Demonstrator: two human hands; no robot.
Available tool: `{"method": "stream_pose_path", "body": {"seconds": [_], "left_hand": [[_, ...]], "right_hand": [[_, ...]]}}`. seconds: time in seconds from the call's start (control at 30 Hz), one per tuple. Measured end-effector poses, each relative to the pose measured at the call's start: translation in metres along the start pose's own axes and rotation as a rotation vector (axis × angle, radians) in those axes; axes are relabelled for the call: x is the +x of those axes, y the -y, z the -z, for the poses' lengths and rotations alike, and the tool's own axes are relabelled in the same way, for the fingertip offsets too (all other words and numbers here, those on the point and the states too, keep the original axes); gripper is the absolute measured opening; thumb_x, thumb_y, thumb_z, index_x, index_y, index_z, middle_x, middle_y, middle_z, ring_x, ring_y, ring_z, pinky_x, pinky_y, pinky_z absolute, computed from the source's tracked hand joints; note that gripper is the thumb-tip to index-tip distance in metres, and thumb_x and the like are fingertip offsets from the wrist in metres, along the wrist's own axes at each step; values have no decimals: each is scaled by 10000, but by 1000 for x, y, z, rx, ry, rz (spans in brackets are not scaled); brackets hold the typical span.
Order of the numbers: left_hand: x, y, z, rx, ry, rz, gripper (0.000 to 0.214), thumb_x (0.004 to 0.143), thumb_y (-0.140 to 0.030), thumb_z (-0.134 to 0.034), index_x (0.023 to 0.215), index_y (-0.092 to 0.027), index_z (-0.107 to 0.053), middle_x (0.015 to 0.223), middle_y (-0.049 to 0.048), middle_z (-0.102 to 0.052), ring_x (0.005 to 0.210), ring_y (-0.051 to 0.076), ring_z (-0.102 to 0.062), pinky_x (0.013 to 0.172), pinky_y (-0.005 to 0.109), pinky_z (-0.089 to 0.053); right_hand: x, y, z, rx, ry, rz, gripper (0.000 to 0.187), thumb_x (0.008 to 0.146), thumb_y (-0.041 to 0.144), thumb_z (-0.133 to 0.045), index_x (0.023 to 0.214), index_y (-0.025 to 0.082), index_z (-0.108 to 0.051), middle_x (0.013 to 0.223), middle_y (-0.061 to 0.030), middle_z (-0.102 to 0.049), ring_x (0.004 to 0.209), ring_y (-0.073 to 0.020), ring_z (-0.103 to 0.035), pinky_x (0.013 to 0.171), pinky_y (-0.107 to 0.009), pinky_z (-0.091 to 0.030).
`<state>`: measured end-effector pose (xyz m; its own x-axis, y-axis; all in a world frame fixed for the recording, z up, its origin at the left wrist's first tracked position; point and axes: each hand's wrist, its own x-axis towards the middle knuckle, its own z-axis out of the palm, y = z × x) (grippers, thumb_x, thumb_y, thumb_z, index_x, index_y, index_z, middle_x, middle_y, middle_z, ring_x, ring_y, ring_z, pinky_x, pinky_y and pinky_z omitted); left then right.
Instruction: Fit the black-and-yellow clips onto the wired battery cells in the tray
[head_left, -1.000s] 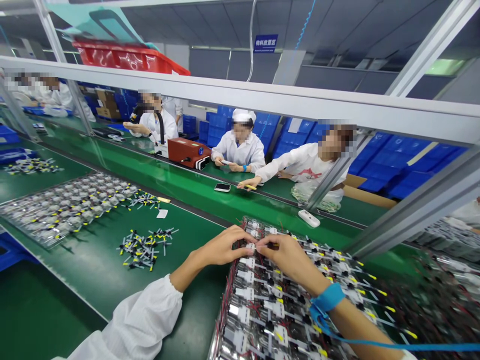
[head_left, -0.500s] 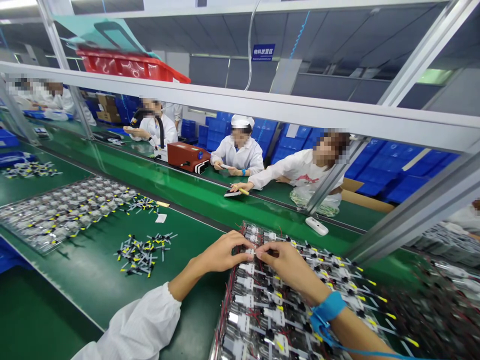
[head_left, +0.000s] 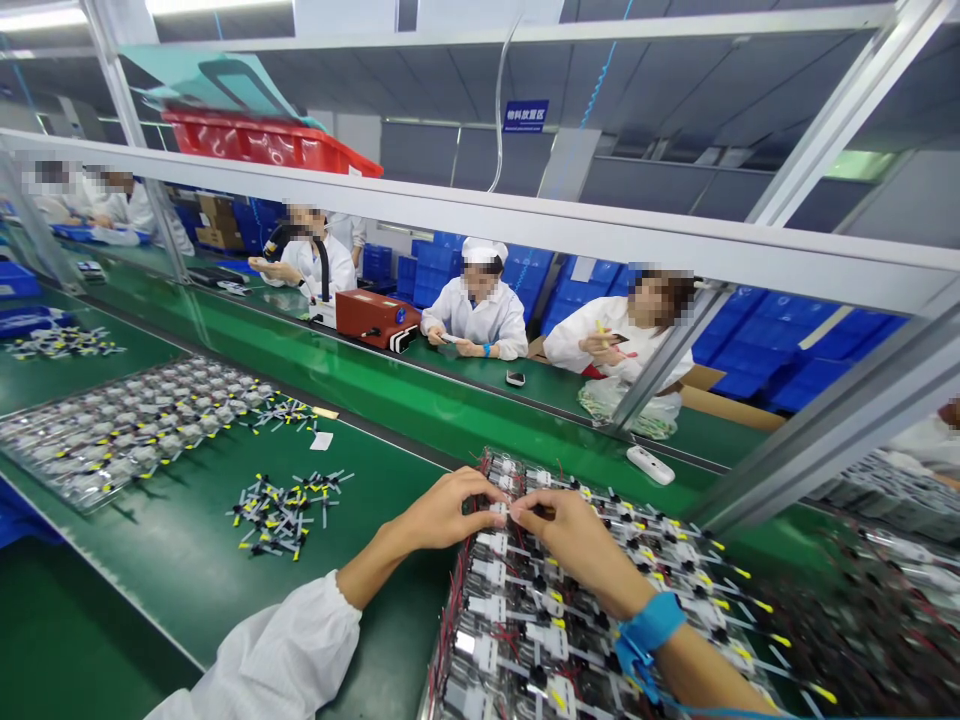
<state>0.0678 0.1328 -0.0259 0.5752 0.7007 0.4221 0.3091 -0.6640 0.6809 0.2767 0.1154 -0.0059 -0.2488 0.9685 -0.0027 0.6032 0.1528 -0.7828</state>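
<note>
Under the fingers (head_left: pixel 481 520), white parts (head_left: pixel 489 573) adjoin red wires (head_left: pixel 451 603).

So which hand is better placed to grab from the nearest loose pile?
Probably the left hand: it's nearer the pile on the green table. The right hand is farther off, over the tray, and would have to reach past the left.

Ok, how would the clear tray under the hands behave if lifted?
The tray may flex, since it looks like thin clear plastic. It is probably weighty, with rows of white parts packed in it. Red wires and yellow tips poke out along its sides, so it could snag.
</note>
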Motion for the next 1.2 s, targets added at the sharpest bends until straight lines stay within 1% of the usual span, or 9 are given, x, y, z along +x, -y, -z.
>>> {"method": "stream_pose_path", "body": {"seconds": [0.13, 0.23, 0.47, 0.67, 0.83, 1.03, 1.2], "left_hand": [[0, 1, 0, -7, -1, 17, 260, 890, -409, -642, 1041, -203, -693, 983, 53, -694, 983, 195, -594, 915, 328, -434], [0, 3, 0, -51, 1, 20, 262, 888, -414, -643, 1035, -204, -697, 995, 55, -702, 986, 196, -604, 908, 328, -440], [0, 5, 1, -92, -2, 15, 259, 884, -407, -649, 1034, -203, -705, 998, 54, -705, 982, 191, -614, 912, 320, -443], [0, 3, 1, -65, -5, 7, 252, 888, -399, -646, 1044, -209, -704, 1010, 54, -710, 977, 193, -617, 911, 320, -441], [0, 3, -1, -41, -19, 0, 230, 881, -375, -662, 1031, -207, -706, 1003, 44, -713, 972, 185, -616, 904, 307, -436], [1, 3, -3, -25, -41, 10, 222, 860, -381, -688, 973, -193, -722, 937, 46, -718, 917, 183, -628, 847, 289, -453], [4, 3, -4, 14, -33, -19, 226, 852, -385, -697, 965, -193, -726, 907, 43, -708, 894, 180, -623, 833, 280, -444]], "right_hand": [[1, -1, 0, 21, 12, 10, 334, 753, 479, -575, 770, 188, -738, 814, -56, -731, 798, -255, -636, 719, -326, -451], [2, -2, 0, 40, 14, 9, 340, 752, 486, -581, 767, 185, -738, 798, -54, -728, 785, -255, -635, 713, -329, -453], [1, 3, 2, 91, 31, 1, 351, 725, 508, -601, 747, 181, -727, 796, -55, -729, 783, -255, -636, 712, -328, -451], [1, 7, 5, 119, 55, 2, 359, 709, 514, -616, 736, 171, -721, 787, -56, -727, 767, -248, -631, 717, -329, -455], [1, 6, 2, 124, 56, 16, 364, 713, 515, -614, 737, 170, -728, 779, -62, -726, 762, -245, -635, 704, -322, -461], [2, 3, 0, 85, 33, 24, 363, 713, 492, -588, 738, 160, -734, 767, -71, -727, 736, -241, -635, 679, -320, -461], [4, 5, -1, -12, 20, 14, 312, 731, 436, -578, 719, 168, -738, 725, -57, -717, 702, -233, -631, 643, -307, -448]]}}
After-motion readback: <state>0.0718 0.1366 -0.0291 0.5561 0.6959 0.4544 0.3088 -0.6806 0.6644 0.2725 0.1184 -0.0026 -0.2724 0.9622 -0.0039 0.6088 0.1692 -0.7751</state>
